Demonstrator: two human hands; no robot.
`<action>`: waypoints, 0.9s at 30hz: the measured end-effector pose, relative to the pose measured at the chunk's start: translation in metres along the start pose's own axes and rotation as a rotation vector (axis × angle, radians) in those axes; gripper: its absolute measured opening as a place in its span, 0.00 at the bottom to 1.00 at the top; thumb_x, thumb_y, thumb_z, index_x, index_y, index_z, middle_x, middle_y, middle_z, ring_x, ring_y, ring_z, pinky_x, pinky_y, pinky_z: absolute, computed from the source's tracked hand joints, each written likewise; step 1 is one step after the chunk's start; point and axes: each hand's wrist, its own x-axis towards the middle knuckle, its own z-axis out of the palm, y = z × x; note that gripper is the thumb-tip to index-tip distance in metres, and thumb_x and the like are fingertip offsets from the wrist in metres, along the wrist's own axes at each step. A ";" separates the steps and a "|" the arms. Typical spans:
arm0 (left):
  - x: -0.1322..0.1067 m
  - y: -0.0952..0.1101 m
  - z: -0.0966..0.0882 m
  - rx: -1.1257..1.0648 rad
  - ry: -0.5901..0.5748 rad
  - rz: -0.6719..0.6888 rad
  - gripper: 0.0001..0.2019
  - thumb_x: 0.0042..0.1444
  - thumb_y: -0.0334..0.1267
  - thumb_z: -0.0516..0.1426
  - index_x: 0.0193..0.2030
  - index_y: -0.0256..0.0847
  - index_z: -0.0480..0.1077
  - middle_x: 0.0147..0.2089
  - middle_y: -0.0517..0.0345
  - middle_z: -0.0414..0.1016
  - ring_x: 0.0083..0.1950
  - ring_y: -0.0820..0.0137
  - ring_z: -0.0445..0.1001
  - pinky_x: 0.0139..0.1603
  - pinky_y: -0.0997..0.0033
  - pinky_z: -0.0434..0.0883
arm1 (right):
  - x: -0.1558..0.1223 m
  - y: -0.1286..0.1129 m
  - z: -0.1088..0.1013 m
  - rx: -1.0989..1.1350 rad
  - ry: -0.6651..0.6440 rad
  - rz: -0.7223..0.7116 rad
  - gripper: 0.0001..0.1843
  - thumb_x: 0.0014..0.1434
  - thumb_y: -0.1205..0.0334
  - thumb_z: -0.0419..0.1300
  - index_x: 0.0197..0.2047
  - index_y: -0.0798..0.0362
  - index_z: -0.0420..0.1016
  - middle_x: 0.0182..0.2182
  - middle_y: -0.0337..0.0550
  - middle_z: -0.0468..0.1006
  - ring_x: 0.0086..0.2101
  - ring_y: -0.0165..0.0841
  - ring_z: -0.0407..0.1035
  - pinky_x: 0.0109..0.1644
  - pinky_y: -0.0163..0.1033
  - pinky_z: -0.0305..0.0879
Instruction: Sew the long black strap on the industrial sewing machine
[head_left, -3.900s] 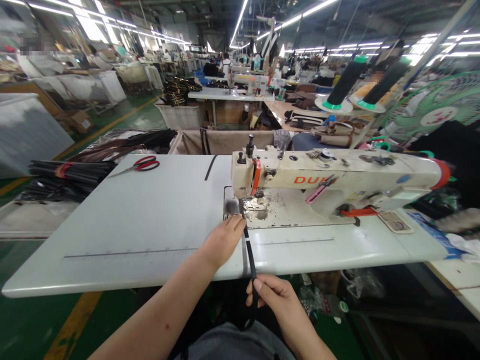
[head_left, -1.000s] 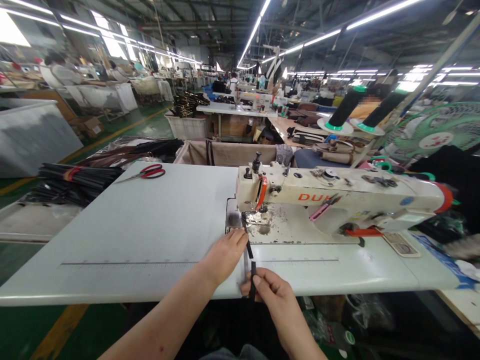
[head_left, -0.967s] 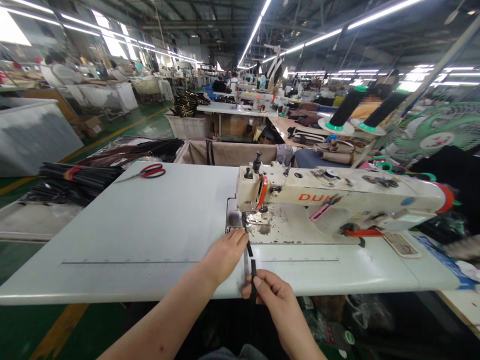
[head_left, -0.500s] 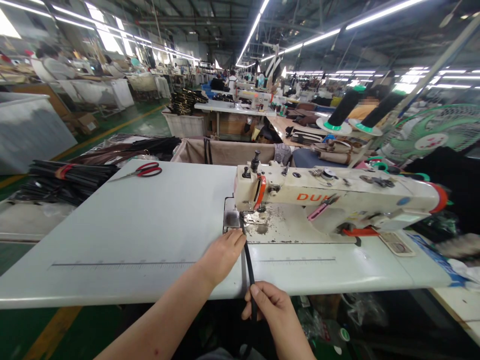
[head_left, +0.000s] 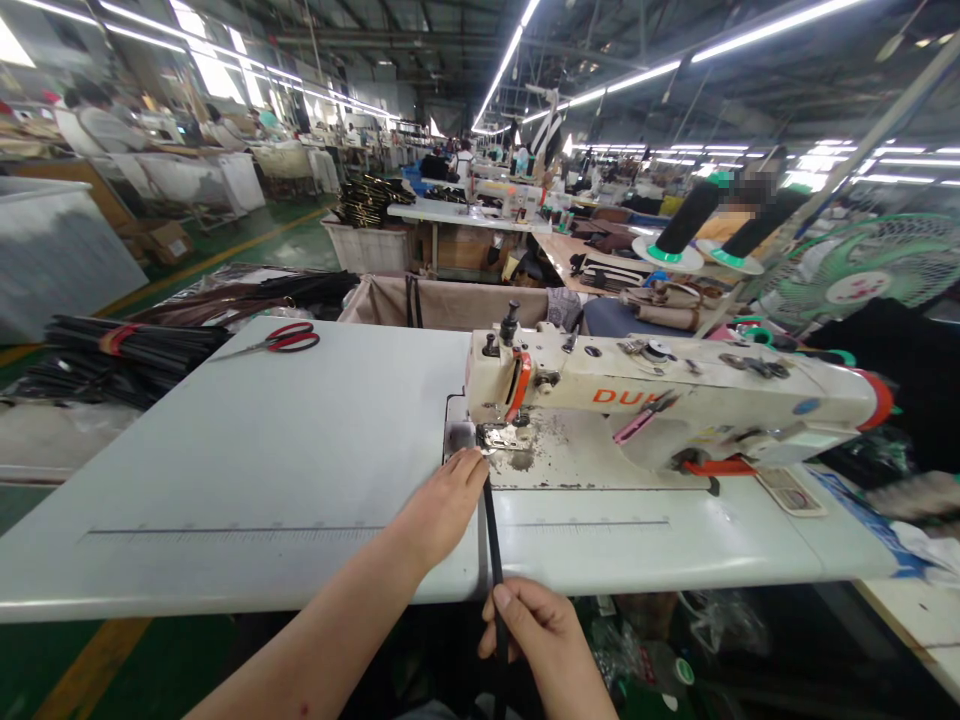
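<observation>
A narrow black strap (head_left: 492,530) runs from the needle area of the white sewing machine (head_left: 675,395) over the table's front edge and down. My left hand (head_left: 448,500) lies just in front of the presser foot, its fingertips closed on the strap near the metal plate. Below the table edge, my right hand (head_left: 529,625) pinches the same strap between thumb and fingers. The strap's lower end drops out of view towards my lap. Its far end by the needle is hidden behind my left fingers.
Red-handled scissors (head_left: 289,338) lie at the table's back left. A pink-handled tool (head_left: 639,422) rests against the machine. Bundled black straps (head_left: 135,350) sit beyond the left edge. Black thread cones (head_left: 686,220) and a green fan (head_left: 862,280) stand at the right; a fabric-lined bin (head_left: 465,300) is behind.
The view has shifted slightly. Both hands still hold the strap, and my right hand sits a little lower and further left in view.
</observation>
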 end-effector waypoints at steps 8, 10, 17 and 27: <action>0.003 -0.004 0.007 -0.064 0.005 -0.022 0.24 0.62 0.19 0.45 0.64 0.33 0.62 0.67 0.40 0.68 0.73 0.58 0.64 0.76 0.49 0.61 | -0.001 0.002 0.000 -0.004 -0.022 0.028 0.33 0.57 0.28 0.65 0.30 0.54 0.79 0.19 0.43 0.79 0.21 0.30 0.66 0.27 0.34 0.59; 0.004 -0.004 0.007 -0.072 0.014 -0.020 0.25 0.62 0.19 0.45 0.65 0.33 0.61 0.68 0.40 0.68 0.73 0.58 0.64 0.76 0.49 0.61 | -0.001 0.003 -0.001 -0.017 -0.027 0.026 0.33 0.58 0.28 0.64 0.30 0.54 0.80 0.20 0.43 0.80 0.21 0.30 0.66 0.28 0.34 0.58; 0.006 -0.002 0.003 -0.053 0.012 -0.012 0.26 0.61 0.19 0.46 0.67 0.30 0.59 0.68 0.38 0.67 0.74 0.56 0.62 0.76 0.52 0.60 | 0.000 0.005 0.001 -0.013 -0.028 0.041 0.33 0.56 0.27 0.65 0.30 0.54 0.80 0.19 0.43 0.79 0.21 0.30 0.64 0.27 0.34 0.56; 0.001 0.002 -0.008 -0.010 0.038 -0.006 0.20 0.63 0.20 0.48 0.58 0.36 0.67 0.60 0.45 0.73 0.63 0.61 0.73 0.73 0.56 0.65 | -0.004 -0.008 0.003 -0.006 0.004 0.060 0.33 0.55 0.28 0.67 0.30 0.55 0.80 0.19 0.42 0.79 0.21 0.30 0.65 0.27 0.34 0.57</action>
